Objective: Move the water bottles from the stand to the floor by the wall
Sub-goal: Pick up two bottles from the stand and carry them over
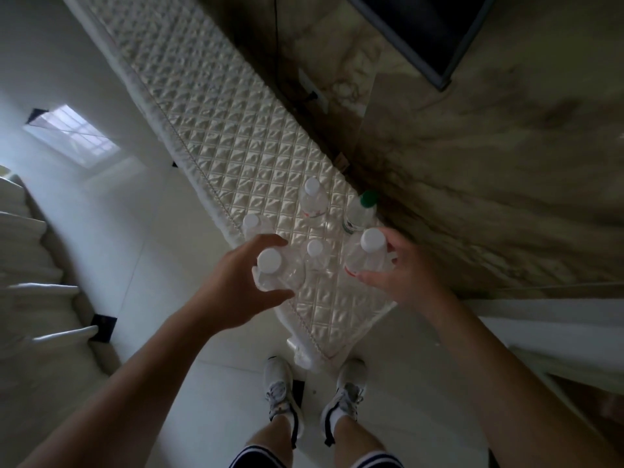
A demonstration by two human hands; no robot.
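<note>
Left hand (236, 288), fingers curled round a white-capped water bottle (280, 271); right hand (405, 275) gripping a second bottle (366, 258), both at the quilted counter's (219, 146) near end. A third bottle (315, 255) stands between the fingers; a green-capped bottle (363, 211) just beyond the right fingers

Glossy white tile floor (111, 197), window reflection (72, 136) upper left; veined beige marble wall (506, 170) right; black screen (422, 25) top right.

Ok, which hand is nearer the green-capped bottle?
Right. The right hand grips a white-capped bottle right beside the green-capped bottle, on the person's side of it. The left hand grips a second white-capped bottle farther off to the left.
</note>
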